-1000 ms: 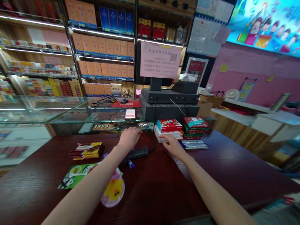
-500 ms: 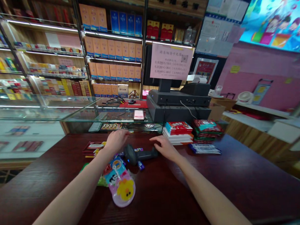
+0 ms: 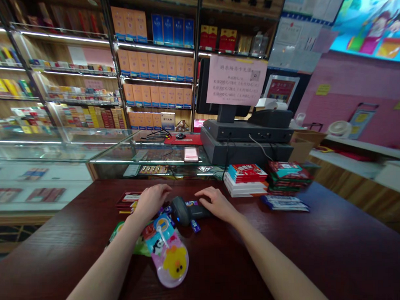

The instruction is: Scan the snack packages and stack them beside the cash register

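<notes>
Scanner (image 3: pixel 185 210) lying on the counter (image 3: pixel 289 252) dead ahead, between my hands: left hand (image 3: pixel 152 200) just left of its head, right hand (image 3: pixel 216 204) resting flat on top of its handle. Nearer to me, below the scanner's head, a pouch (image 3: pixel 169 256) lies on the counter under my left forearm, with a small sweet (image 3: pixel 195 226) just to its right. A pile of flat packets (image 3: pixel 128 199) sits left of my left hand. Off to the right, two stacks side by side: the near stack (image 3: pixel 246 179), then the far stack (image 3: pixel 288 175), with a single packet (image 3: pixel 283 203) in front of them. Behind the counter runs the glass case (image 3: pixel 121 155), the till (image 3: pixel 245 139) stands on its right end, and the shelves (image 3: pixel 154 68) rise behind it all.
</notes>
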Demonstrator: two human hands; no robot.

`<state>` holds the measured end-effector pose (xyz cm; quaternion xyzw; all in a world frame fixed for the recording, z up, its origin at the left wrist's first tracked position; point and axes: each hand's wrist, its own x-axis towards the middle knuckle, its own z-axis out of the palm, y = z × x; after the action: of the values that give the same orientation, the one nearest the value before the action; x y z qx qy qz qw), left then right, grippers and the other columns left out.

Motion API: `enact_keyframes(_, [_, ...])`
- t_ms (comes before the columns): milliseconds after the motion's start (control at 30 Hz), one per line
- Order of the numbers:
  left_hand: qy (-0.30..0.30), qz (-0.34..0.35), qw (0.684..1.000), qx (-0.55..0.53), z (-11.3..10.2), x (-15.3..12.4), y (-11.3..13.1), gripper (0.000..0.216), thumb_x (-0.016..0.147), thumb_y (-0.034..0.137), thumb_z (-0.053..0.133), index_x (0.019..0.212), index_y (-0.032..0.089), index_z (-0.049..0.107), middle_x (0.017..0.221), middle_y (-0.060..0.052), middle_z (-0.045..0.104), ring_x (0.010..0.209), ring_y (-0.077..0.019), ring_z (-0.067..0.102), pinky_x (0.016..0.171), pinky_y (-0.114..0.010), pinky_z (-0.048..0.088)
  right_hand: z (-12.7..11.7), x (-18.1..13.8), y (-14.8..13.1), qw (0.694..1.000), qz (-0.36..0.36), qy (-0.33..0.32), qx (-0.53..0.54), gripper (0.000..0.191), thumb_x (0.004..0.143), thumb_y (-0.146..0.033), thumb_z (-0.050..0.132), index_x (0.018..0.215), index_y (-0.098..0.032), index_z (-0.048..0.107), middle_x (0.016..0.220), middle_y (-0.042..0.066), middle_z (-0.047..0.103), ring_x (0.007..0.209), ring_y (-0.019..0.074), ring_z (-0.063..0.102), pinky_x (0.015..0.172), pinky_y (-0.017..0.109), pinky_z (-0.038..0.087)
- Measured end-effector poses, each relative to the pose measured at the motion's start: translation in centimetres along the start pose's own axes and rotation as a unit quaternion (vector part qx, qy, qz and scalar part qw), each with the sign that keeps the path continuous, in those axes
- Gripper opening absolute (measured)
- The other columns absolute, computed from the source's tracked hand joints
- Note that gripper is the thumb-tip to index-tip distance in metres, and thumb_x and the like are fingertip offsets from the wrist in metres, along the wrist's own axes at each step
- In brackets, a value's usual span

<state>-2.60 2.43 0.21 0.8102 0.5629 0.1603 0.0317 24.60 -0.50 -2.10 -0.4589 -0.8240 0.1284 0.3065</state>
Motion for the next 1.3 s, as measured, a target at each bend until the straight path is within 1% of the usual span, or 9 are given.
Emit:
enact_keyframes(100, [-0.007,0.002,1.000,-0.006,0.2,-0.4,0.0,0.029,0.095,0.025,0.048,0.112,0.024,0.071,0.113,-0.005,0.076,0.102,-0.0219,0.071,0.090,-0.032,0.050,0.0,-0.5,-0.5,1.000,-0.007,-0.022,-0.003,0.023,0.093,-0.028,0.063,0.115,-0.027,0.069,0.117,0.004,0.073,0.113,0.0238,0.061,0.101,0.044,0.040])
enact_keyframes(233, [-0.009,0.025,1.000,-0.013,0.0,-0.8,0.1,0.029,0.096,0.026,0.047,0.112,0.024,0.071,0.114,-0.004,0.076,0.104,-0.0217,0.071,0.091,-0.031,0.049,-0.3,-1.3,-0.6,0.996,-0.033,-0.085,0.005,0.047,0.084,-0.039,0.076,0.127,-0.030,0.064,0.123,0.005,0.070,0.115,0.0254,0.060,0.100,0.041,0.040])
enact_keyframes(333, [-0.019,0.049,0.999,-0.002,0.0,-1.0,0.2,0.028,0.096,0.028,0.048,0.111,0.024,0.072,0.112,-0.004,0.077,0.103,-0.0228,0.071,0.093,-0.033,0.048,-0.4,-1.7,-0.2,0.994,-0.041,-0.105,0.006,0.058,0.078,-0.036,0.080,0.132,-0.031,0.061,0.126,0.005,0.068,0.117,0.0266,0.059,0.102,0.041,0.039])
enact_keyframes(467, [-0.026,0.058,0.998,0.012,0.2,-1.0,0.2,0.027,0.096,0.029,0.049,0.111,0.026,0.072,0.111,-0.003,0.077,0.103,-0.0240,0.071,0.095,-0.036,0.046,-0.4,-2.0,0.0,0.993,-0.042,-0.108,0.018,0.054,0.082,-0.025,0.073,0.134,-0.032,0.059,0.125,0.004,0.068,0.116,0.0247,0.059,0.104,0.040,0.038])
enact_keyframes(600, [-0.035,0.054,0.998,0.022,0.4,-1.0,0.2,0.028,0.097,0.029,0.048,0.110,0.025,0.072,0.111,-0.004,0.077,0.102,-0.0246,0.071,0.095,-0.037,0.045,-0.5,-2.2,0.2,0.995,-0.036,-0.086,0.046,0.055,0.083,-0.023,0.072,0.136,-0.033,0.057,0.129,0.003,0.067,0.116,0.0240,0.059,0.104,0.040,0.039])
enact_keyframes(700, [-0.042,0.053,0.997,0.037,0.6,-1.0,0.1,0.027,0.096,0.027,0.048,0.110,0.024,0.071,0.112,-0.004,0.077,0.101,-0.0244,0.072,0.094,-0.037,0.045,-0.6,-2.0,0.8,0.998,-0.009,-0.035,0.052,0.053,0.084,-0.024,0.071,0.135,-0.032,0.058,0.130,0.004,0.066,0.117,0.0251,0.058,0.104,0.041,0.040])
enact_keyframes(867, [-0.036,0.052,0.997,0.034,0.9,-0.9,-0.1,0.026,0.095,0.026,0.050,0.112,0.024,0.070,0.114,-0.005,0.076,0.105,-0.0243,0.071,0.096,-0.037,0.044,-0.2,-0.9,1.5,0.997,0.046,0.048,0.031,0.044,0.087,-0.025,0.067,0.130,-0.029,0.061,0.122,0.005,0.069,0.111,0.0252,0.060,0.098,0.042,0.043])
enact_keyframes(1100, [-0.039,0.058,0.998,-0.009,0.7,-0.9,0.4,0.024,0.094,0.027,0.054,0.110,0.024,0.071,0.112,-0.003,0.077,0.103,-0.0207,0.070,0.094,-0.032,0.046,1.3,0.0,1.6,0.995,0.082,0.032,-0.054,0.044,0.086,-0.022,0.068,0.128,-0.030,0.061,0.124,0.006,0.070,0.113,0.0280,0.060,0.095,0.044,0.041])
enact_keyframes(1300, [-0.045,0.074,0.995,-0.040,1.0,-0.5,0.4,0.025,0.093,0.032,0.056,0.111,0.025,0.071,0.113,-0.002,0.076,0.103,-0.0199,0.070,0.095,-0.031,0.047,2.1,0.2,2.3,0.994,0.086,0.025,-0.063,0.045,0.087,-0.023,0.068,0.130,-0.030,0.059,0.125,0.005,0.069,0.113,0.0288,0.060,0.094,0.044,0.042])
